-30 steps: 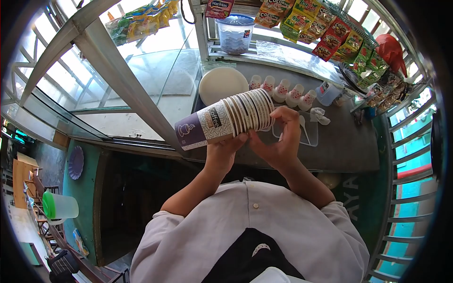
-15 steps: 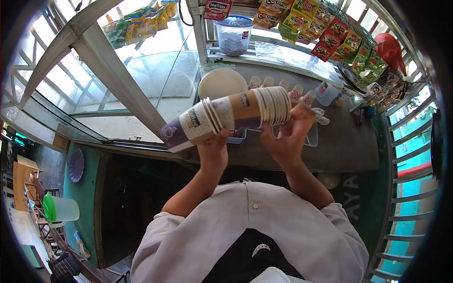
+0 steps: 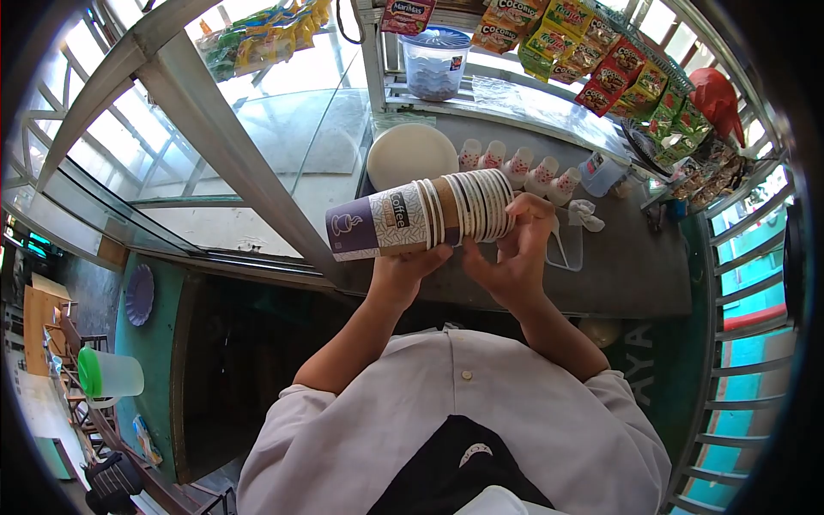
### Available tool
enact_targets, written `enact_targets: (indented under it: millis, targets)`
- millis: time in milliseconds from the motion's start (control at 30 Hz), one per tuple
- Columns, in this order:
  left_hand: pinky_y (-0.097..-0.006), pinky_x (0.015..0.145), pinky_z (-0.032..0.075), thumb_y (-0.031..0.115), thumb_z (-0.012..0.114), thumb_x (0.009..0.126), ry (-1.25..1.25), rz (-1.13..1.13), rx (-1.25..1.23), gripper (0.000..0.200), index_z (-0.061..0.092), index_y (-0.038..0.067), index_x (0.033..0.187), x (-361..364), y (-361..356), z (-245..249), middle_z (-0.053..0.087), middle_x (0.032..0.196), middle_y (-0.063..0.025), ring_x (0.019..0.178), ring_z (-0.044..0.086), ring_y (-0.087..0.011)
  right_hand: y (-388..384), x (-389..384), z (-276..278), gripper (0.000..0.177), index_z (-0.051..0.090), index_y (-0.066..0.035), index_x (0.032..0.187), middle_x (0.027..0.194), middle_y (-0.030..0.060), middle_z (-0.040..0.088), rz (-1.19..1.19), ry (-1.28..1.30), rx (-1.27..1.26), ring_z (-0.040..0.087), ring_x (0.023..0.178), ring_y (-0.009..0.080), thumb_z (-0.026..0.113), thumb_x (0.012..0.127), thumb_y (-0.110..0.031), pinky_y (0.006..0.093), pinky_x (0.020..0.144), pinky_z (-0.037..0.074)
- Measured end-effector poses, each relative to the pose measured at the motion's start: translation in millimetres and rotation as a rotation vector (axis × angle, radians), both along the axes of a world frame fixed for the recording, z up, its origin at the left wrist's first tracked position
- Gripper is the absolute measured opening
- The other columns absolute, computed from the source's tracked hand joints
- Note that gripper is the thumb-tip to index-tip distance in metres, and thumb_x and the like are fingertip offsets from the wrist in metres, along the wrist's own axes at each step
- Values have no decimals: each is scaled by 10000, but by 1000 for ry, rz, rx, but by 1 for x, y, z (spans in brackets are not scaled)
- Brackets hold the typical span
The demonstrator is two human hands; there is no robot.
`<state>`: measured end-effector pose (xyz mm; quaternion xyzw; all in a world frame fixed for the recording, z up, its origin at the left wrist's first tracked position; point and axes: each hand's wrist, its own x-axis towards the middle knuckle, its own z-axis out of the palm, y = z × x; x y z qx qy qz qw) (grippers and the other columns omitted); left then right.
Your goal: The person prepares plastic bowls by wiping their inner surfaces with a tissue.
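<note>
A long stack of nested paper coffee cups point(image 3: 396, 216) lies on its side across both my hands, above the counter. Its purple cup base points left and the many rims are at the right. My left hand point(image 3: 405, 273) supports the stack from below near its middle, with the thumb against the cups. My right hand point(image 3: 518, 249) is curled round the rim end, its fingers at the rims and its thumb under them. Behind the stack a round cream lid or plate point(image 3: 412, 157) lies on the counter, beside a row of small patterned cups point(image 3: 518, 166).
A grey counter point(image 3: 627, 275) spans the front, with a clear tray point(image 3: 566, 245), a white crumpled cloth point(image 3: 586, 215) and a clear container point(image 3: 603, 174). Snack sachets point(image 3: 549, 47) hang above. A blue-lidded tub point(image 3: 433, 64) stands on the ledge. A green-lidded container point(image 3: 112, 376) is at left.
The two sections of the cup stack have come closer together, and the stack is shorter and more level. Its purple end has moved right, and my left hand has shifted slightly right.
</note>
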<state>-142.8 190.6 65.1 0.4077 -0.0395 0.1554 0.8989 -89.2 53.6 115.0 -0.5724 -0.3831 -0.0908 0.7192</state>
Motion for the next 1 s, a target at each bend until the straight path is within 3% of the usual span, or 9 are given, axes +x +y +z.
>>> enact_targets:
  millis: [500, 600, 667, 700, 733, 867, 933, 967, 1000]
  targets:
    - [-299, 917, 486, 0, 774, 716, 51, -17, 49, 528, 528, 37, 1182, 4, 1, 3, 605, 1102, -44, 1061, 578, -157, -2, 2, -1, 596, 313, -93, 1151, 1075, 90, 435, 70, 105, -72, 519, 1002, 148, 695, 721, 60, 290, 845, 470]
    - [-312, 928, 490, 10, 788, 701, 33, -52, 237, 592, 509, 34, 1222, 4, 13, 2, 583, 1150, -69, 1060, 579, -165, -8, 3, 5, 609, 314, -92, 1156, 1072, 88, 433, 70, 164, -77, 517, 1002, 148, 691, 707, 73, 291, 846, 462]
    - [-349, 947, 493, 31, 780, 705, -197, -138, 221, 631, 486, 30, 1263, 7, 30, 9, 542, 1226, -118, 1067, 586, -191, -20, 12, 6, 626, 323, -96, 1159, 1076, 85, 428, 167, 49, -13, 525, 986, 151, 691, 684, 79, 291, 809, 472]
    - [-389, 963, 489, 26, 724, 748, -126, -462, -119, 599, 467, 22, 1289, 15, 53, -4, 489, 1299, -173, 1110, 575, -235, -26, 15, 7, 626, 323, -96, 1159, 1076, 85, 428, 167, 50, -12, 525, 986, 151, 691, 684, 79, 291, 809, 472]
    - [-423, 968, 479, 84, 633, 827, -203, -619, -216, 497, 458, -17, 1282, 6, 53, 11, 476, 1318, -196, 1157, 549, -271, -33, 17, 9, 629, 333, -94, 1157, 1063, 82, 433, 188, -45, -87, 533, 965, 154, 695, 672, 79, 299, 786, 478]
    - [-436, 970, 447, 236, 543, 896, -147, -812, -280, 491, 443, -85, 1254, 17, 66, 19, 479, 1300, -229, 1154, 547, -297, -42, 14, 22, 618, 390, -93, 1151, 1010, 102, 501, 168, -178, -287, 582, 896, 193, 725, 647, 34, 324, 734, 494]
    - [-414, 947, 452, 284, 591, 878, -27, -609, 308, 531, 437, -53, 1257, 15, 68, 40, 486, 1282, -236, 1141, 551, -307, -42, 12, 25, 598, 420, -96, 1144, 991, 121, 535, 117, -198, -398, 597, 881, 224, 733, 644, 5, 335, 742, 495]
    - [-389, 909, 463, 395, 689, 801, 16, -482, 567, 672, 432, -14, 1267, 7, 59, 56, 546, 1201, -232, 1089, 582, -317, -41, 11, 26, 579, 450, -99, 1137, 972, 140, 568, 73, -218, -508, 612, 866, 255, 741, 641, -23, 347, 749, 496]
    - [-389, 909, 463, 395, 689, 801, 15, -481, 565, 672, 432, -14, 1267, 5, 53, 67, 546, 1201, -232, 1089, 582, -317, -38, 10, 24, 579, 450, -99, 1137, 972, 140, 568, 74, -219, -509, 612, 866, 255, 741, 641, -23, 347, 749, 496]
